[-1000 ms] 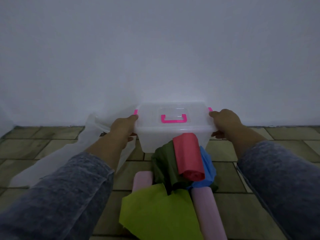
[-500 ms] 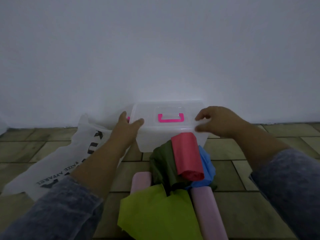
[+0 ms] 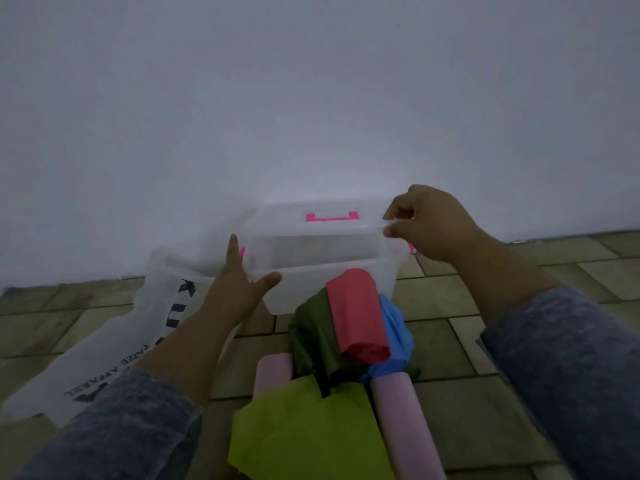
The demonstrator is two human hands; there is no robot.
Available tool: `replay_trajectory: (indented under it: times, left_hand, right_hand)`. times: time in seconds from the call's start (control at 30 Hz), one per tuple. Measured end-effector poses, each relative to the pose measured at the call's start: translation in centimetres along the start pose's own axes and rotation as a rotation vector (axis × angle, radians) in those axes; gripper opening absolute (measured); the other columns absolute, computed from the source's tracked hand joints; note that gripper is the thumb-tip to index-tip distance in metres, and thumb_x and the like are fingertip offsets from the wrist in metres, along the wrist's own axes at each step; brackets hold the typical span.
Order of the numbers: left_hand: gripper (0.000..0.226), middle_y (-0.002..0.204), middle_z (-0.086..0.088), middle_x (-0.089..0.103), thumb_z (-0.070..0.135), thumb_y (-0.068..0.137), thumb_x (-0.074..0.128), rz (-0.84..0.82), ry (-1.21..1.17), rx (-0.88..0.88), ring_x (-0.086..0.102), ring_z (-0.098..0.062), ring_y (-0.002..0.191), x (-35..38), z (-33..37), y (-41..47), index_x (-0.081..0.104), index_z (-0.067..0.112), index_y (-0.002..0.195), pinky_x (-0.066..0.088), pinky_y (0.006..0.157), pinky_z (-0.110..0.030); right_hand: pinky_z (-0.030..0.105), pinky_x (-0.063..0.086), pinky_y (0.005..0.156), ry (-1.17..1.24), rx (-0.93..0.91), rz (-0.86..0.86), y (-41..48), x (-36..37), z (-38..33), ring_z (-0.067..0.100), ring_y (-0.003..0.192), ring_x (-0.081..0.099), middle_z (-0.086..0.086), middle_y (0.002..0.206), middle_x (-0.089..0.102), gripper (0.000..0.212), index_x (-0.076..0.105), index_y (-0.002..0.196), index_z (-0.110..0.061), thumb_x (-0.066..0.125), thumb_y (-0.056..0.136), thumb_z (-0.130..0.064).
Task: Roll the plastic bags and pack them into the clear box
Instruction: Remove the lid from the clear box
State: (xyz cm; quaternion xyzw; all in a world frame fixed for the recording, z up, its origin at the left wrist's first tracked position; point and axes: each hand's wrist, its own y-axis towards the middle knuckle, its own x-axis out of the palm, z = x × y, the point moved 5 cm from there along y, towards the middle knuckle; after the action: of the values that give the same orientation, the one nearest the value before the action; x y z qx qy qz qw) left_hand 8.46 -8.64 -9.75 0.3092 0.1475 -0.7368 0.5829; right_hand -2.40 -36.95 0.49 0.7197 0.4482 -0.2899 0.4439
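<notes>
The clear box (image 3: 311,289) stands on the tiled floor by the wall. Its clear lid (image 3: 311,223), with a pink handle (image 3: 331,216), is raised off the box at the right. My right hand (image 3: 426,223) pinches the lid's right corner. My left hand (image 3: 239,282) presses with straight fingers against the box's left front corner. In front of the box lies a pile of bags: a red roll (image 3: 356,320) on a dark green bag (image 3: 311,334) and a blue bag (image 3: 394,330), two pink rolls (image 3: 401,427), and a flat lime-green bag (image 3: 304,434).
A white printed plastic bag (image 3: 114,351) lies flat on the floor to the left, partly under my left arm. The white wall (image 3: 311,98) rises right behind the box. Bare floor tiles (image 3: 485,410) stretch to the right.
My right hand has moved from the box's right side onto the lid and lifted it. My left hand has shifted from the left clip to the box's front left corner.
</notes>
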Motion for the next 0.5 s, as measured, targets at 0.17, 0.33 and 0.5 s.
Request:
replay_trajectory:
  times: [0.17,0.33,0.5]
  left_hand:
    - [0.097,0.156,-0.009,0.020,0.057,0.079,0.057,-0.040,0.107,0.004,0.025,-0.027,0.140,0.1,-0.4,0.4,0.010,0.013,0.151,0.023,0.109,-0.040]
    - [0.095,0.156,-0.007,0.020,0.056,0.080,0.058,-0.048,0.127,-0.015,0.027,-0.027,0.139,0.4,-0.5,0.4,0.010,0.016,0.151,0.024,0.109,-0.039]
    - [0.093,0.157,-0.007,0.018,0.053,0.083,0.059,-0.058,0.125,-0.036,0.023,-0.026,0.141,0.5,-0.2,0.5,0.009,0.015,0.151,0.020,0.112,-0.039]
  right_hand:
    - [0.019,0.035,0.059,0.068,-0.001,0.376,-7.2,-2.2,1.7,0.005,0.068,0.049,-0.005,0.079,0.055,0.013,0.070,0.086,-0.020,0.074,0.077,-0.028]
    - [0.030,0.050,0.062,-0.031,0.156,0.582,-15.3,2.6,4.3,0.026,0.069,0.062,0.012,0.076,0.063,0.018,0.068,0.078,-0.003,0.081,0.070,-0.012]
    - [0.040,0.049,0.059,-0.171,0.380,0.452,-16.6,5.7,5.9,0.030,0.062,0.060,0.010,0.069,0.061,0.020,0.065,0.073,-0.006,0.082,0.067,-0.015]
